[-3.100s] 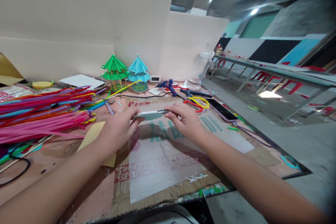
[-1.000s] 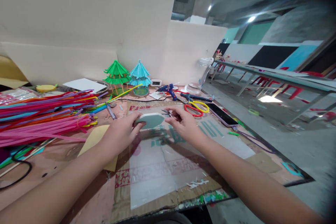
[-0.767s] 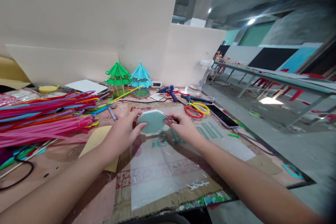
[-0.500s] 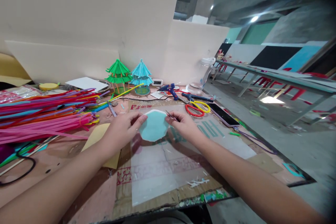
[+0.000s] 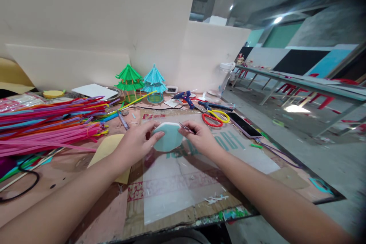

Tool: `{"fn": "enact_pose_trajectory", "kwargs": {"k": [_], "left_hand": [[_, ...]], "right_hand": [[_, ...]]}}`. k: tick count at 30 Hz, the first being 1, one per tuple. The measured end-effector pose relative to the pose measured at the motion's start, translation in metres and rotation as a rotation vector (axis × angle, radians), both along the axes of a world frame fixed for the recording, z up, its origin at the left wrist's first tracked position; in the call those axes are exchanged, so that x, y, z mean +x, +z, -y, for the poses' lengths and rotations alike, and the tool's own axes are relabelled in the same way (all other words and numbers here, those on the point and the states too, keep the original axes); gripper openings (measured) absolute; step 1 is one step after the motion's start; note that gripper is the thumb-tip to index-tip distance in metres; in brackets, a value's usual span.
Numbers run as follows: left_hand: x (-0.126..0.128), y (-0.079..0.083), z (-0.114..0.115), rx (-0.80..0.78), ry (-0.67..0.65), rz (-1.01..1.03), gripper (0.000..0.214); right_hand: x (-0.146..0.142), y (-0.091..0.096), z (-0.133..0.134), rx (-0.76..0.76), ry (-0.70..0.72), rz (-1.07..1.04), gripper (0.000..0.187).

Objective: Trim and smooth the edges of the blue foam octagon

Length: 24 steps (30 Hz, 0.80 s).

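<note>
My left hand (image 5: 134,143) grips the left edge of a pale teal hexagonal foam piece (image 5: 168,137), held just above the cardboard work mat (image 5: 177,187). Its thumb lies on the face of the piece. My right hand (image 5: 198,139) is closed on a thin metal tool (image 5: 184,127), whose tip touches the piece's upper right edge. The piece is tilted with its flat face partly toward me.
A pile of coloured pipe cleaners (image 5: 48,122) lies at the left. Green (image 5: 129,80) and blue (image 5: 154,81) paper pagodas stand at the back. A glue gun (image 5: 184,97), red and yellow scissors (image 5: 214,117), a phone (image 5: 243,124) and a clear jar (image 5: 219,80) lie to the right.
The foam piece went from edge-on to showing its hexagonal face, then tilted back a little. Both hands stayed on it in about the same place.
</note>
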<state>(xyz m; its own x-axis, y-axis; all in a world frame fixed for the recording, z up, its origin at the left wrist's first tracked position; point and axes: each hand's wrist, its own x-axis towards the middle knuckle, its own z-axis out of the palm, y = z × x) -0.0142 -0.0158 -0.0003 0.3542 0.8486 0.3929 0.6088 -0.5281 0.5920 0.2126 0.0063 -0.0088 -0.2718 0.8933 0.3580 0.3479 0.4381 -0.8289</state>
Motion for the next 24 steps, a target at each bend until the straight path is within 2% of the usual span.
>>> {"fn": "enact_pose_trajectory", "kwargs": {"k": [6,10,18,24], "left_hand": [[-0.001,-0.001,-0.002,0.022,0.063,-0.104,0.027],[-0.003,-0.002,-0.002,0.05,0.098,-0.146,0.026],[-0.004,0.0,-0.001,0.077,0.121,-0.161,0.024],[-0.005,-0.002,-0.002,0.108,0.109,-0.15,0.027]], "right_hand": [[0.004,-0.001,-0.002,0.011,-0.04,0.03,0.026],[0.01,0.002,-0.002,0.135,-0.048,0.045,0.037],[0.01,0.0,0.003,0.345,-0.084,0.148,0.028],[0.012,0.0,0.001,0.449,-0.086,0.23,0.028]]}}
